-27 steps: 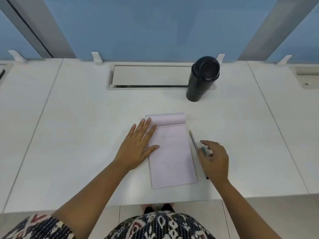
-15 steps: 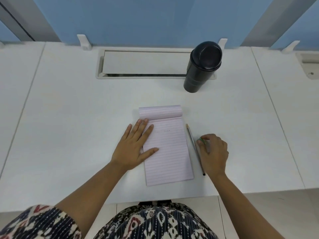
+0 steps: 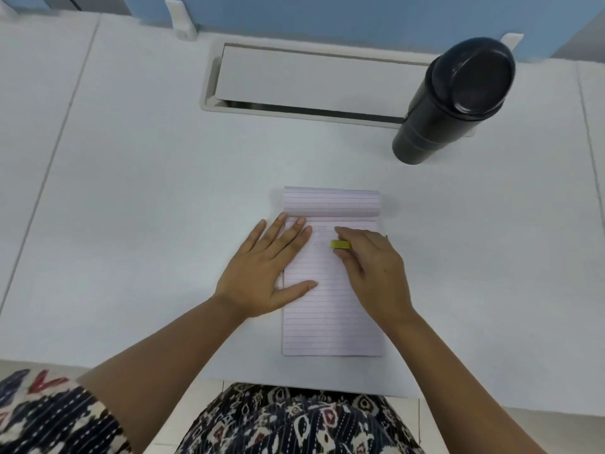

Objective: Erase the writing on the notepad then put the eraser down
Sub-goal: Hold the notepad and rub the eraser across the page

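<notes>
- Notepad of pale lilac lined paper [image 3: 330, 309], its top sheets rolled back over the head: it lies flat on the near middle of the white laminate table [image 3: 137, 198], long side running away from the person, well clear of the table's front edge.
- White table next: smooth, matte, with thin seams, and a shut cable hatch with a metal rim [image 3: 311, 81] set in at the back. Behind it stands a blue partition [image 3: 360, 18].
- Tall black tumbler with a domed lid [image 3: 451, 103] stands upright at the back right, well apart from the pad.
- Left hand [image 3: 265, 273] lies spread and flat, fingers over the pad's left margin, palm on the table, pinning the sheet.
- Right hand [image 3: 376, 273] is closed in a pinch on the small yellow-green eraser [image 3: 340, 244], which meets the paper near the top lines.
- Writing itself is too faint and blurred to read; how much remains cannot be told.
- Risks, as I judge them: hard strokes away from the pinning hand could crease or tear the thin sheet; if the left hand lifts, the pad may skid on the slick top; the rolled sheets could spring back onto the eraser.
</notes>
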The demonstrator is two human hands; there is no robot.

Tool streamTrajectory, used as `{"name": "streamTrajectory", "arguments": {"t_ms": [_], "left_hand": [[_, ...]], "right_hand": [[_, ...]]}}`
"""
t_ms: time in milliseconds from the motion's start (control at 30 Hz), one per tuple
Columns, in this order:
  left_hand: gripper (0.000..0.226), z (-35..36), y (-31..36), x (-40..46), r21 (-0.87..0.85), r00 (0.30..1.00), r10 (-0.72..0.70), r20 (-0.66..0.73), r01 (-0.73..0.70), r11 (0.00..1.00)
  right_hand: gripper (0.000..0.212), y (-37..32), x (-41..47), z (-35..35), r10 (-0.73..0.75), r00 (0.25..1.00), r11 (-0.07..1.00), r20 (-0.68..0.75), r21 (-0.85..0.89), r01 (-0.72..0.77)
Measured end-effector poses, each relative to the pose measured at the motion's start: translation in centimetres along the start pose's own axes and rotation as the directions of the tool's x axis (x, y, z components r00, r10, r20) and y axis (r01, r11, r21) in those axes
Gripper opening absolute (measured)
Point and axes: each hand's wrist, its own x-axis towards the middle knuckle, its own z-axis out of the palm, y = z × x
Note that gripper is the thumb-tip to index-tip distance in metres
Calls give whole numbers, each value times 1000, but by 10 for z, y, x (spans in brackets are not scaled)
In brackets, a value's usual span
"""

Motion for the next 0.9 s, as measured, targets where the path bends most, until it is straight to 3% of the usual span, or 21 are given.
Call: {"name": "streamTrajectory", "arguments": {"t_ms": [167, 367, 900], "left_hand": [[79, 0, 0, 0, 8, 1000, 3, -28, -3, 1000], [80, 0, 2, 1, 5, 999, -5, -41, 5, 1000], [80, -2, 2, 2, -4, 999, -5, -44, 5, 1000]], "right_hand": [[20, 2, 6, -2, -145, 988, 989, 51, -21, 146], [31, -1, 16, 4, -270, 948, 957, 167, -61, 283], [20, -7, 17, 8, -230, 964, 964, 134, -105, 245]]}}
